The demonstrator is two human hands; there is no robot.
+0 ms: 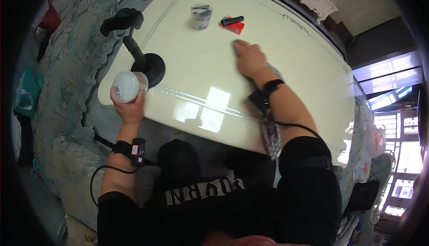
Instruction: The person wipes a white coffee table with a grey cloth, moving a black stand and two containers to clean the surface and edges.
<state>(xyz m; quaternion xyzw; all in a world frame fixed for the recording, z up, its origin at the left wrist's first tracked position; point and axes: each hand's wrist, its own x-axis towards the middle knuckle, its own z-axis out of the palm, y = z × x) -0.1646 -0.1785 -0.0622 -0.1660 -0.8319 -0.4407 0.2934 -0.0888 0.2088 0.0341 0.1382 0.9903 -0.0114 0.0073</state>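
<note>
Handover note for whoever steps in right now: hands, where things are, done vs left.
Left hand: holds a clear round container with a dotted lid, lifted just off the near left corner of the cream table.
Right hand: pressed flat on the table top over a cloth, most of it hidden under the hand.
Black desk lamp stands just behind the container. Small grey tub and a red box with a black stick-shaped item sit at the far side, untouched.
Done: cannot tell how much of the top is wiped.
Left: likely the rest of the top; the container is not yet set down.
</note>
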